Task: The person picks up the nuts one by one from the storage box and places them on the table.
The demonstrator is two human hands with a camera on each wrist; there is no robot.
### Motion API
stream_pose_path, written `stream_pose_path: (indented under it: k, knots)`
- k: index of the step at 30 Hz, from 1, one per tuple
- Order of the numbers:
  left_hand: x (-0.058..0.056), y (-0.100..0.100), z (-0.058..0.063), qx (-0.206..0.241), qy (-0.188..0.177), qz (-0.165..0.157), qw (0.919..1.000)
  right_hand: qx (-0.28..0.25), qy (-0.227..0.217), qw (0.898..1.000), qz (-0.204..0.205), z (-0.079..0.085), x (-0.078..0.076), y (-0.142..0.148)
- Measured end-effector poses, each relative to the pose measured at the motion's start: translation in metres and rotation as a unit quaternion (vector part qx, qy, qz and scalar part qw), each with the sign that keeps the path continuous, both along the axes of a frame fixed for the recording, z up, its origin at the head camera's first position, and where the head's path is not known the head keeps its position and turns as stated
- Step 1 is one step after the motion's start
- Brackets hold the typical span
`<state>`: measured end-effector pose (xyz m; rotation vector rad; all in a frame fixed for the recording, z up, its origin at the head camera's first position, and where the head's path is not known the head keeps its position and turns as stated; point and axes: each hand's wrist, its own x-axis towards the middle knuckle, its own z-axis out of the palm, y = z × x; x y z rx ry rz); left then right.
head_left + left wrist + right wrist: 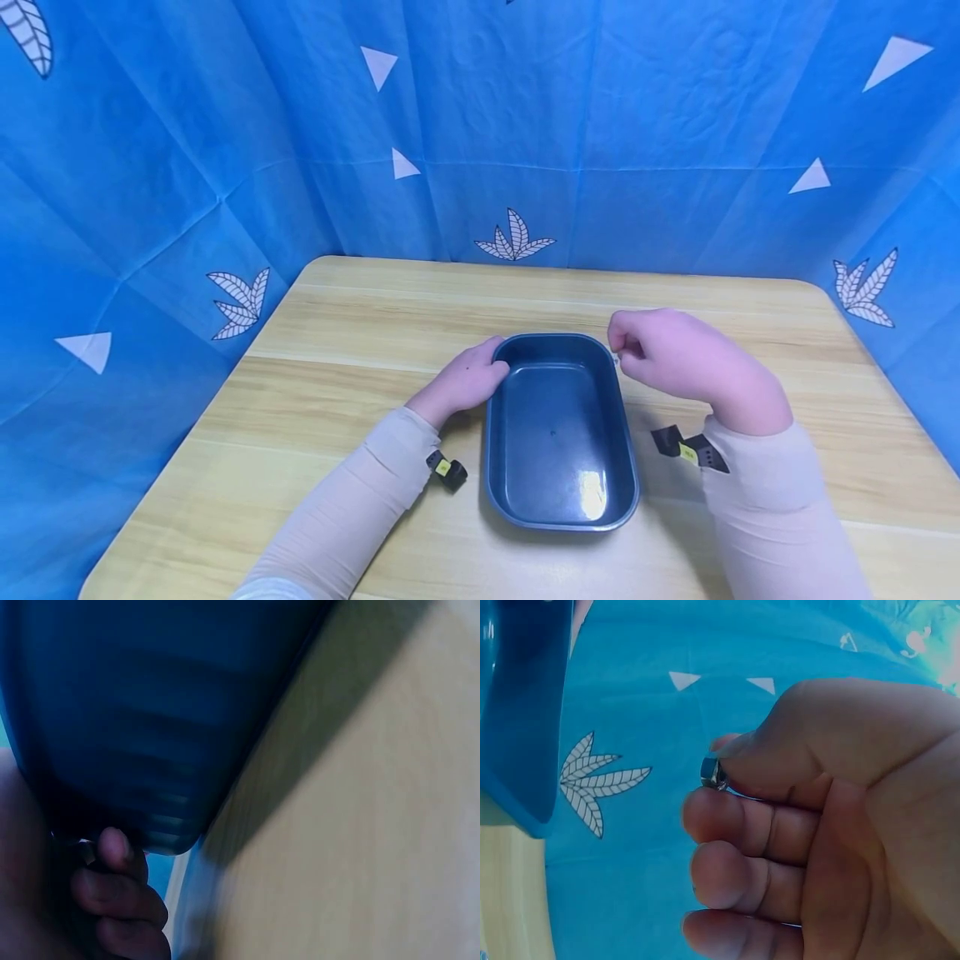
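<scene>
A dark blue rectangular tray (555, 450) with rounded corners stands on the table, its inside bare. My left hand (471, 375) grips the tray's far left corner, thumb over the rim and fingers curled on the outer side. The left wrist view shows the tray's ribbed outer wall (165, 712) above curled fingers (124, 900). Just beyond the tray's right rim, my right hand (675, 354) is raised. Between thumb and forefinger it pinches a small shiny metal piece (712, 772) with flat faces, partly hidden by the fingertips; its kind I cannot tell.
The light wood table (360, 333) has rounded far corners. A blue curtain (480, 108) with white triangles and leaf prints hangs behind it and along both sides. Black straps with cameras (447, 471) sit at both wrists.
</scene>
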<state>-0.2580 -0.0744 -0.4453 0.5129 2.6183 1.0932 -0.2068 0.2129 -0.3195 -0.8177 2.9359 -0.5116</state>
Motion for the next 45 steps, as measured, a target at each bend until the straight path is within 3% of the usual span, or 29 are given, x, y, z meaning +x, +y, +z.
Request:
stream_pose_path:
  k: [28, 36, 45]
  knots:
    - [0.0, -0.001, 0.0, 0.003, -0.008, -0.003, 1.0, 0.007, -0.057, 0.998, -0.005, -0.019, -0.02, 0.015]
    - [-0.003, -0.002, -0.003, 0.012, -0.01, -0.009, 0.9998, 0.016, -0.095, 0.995, -0.012, -0.025, -0.024, 0.014]
    - [-0.003, -0.003, -0.004, 0.019, -0.015, -0.01, 0.9997, 0.015, -0.084, 0.996, -0.003, -0.033, -0.025, 0.003]
